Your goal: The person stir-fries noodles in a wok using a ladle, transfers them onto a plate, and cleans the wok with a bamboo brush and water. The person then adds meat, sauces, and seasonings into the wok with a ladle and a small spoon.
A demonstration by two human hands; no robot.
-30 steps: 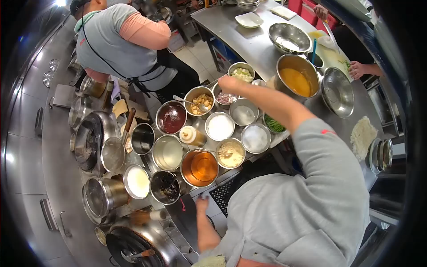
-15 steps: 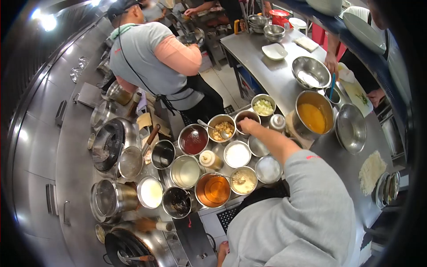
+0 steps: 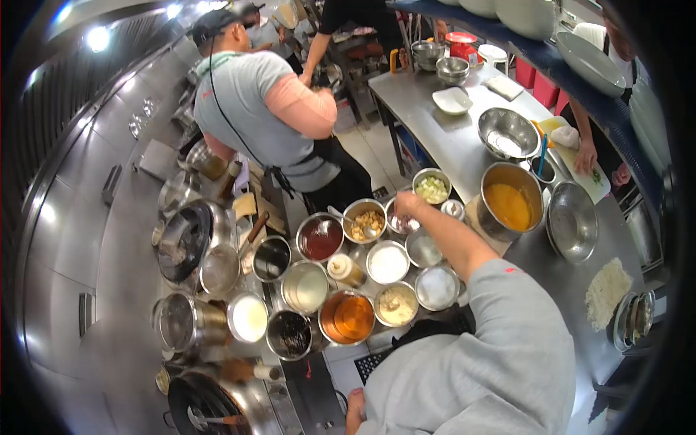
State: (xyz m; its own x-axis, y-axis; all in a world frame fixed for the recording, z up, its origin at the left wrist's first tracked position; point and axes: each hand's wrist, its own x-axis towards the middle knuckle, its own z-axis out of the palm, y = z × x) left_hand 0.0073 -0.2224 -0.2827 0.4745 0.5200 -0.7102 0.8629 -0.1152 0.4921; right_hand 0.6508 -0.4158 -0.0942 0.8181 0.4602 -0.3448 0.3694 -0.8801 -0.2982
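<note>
Over the bowl of pinkish chopped food [image 3: 401, 219], my right hand [image 3: 408, 206] has its fingers bunched and pointing down; what they hold is hidden. Pale green chopped pieces [image 3: 432, 189] fill the bowl just beyond it, and golden chunks with a spoon [image 3: 365, 225] sit to its left. A bowl of white contents [image 3: 388, 262] lies nearer. My left hand [image 3: 355, 403] hangs low beside my grey shirt, below the pot of orange liquid [image 3: 346, 317]; its fingers are too small and partly hidden to read.
A person in grey [image 3: 250, 109] stands at the upper left by the stoves. Another person's hand [image 3: 586, 156] rests near a cutting board [image 3: 591, 177]. A large pot of yellow-orange liquid [image 3: 512, 206] and steel colanders stand on the right table. Woks [image 3: 185, 243] line the left.
My right hand has come down from above the bowls to the pinkish food. My left hand has drawn back toward my body. The view has shifted, showing more of the back.
</note>
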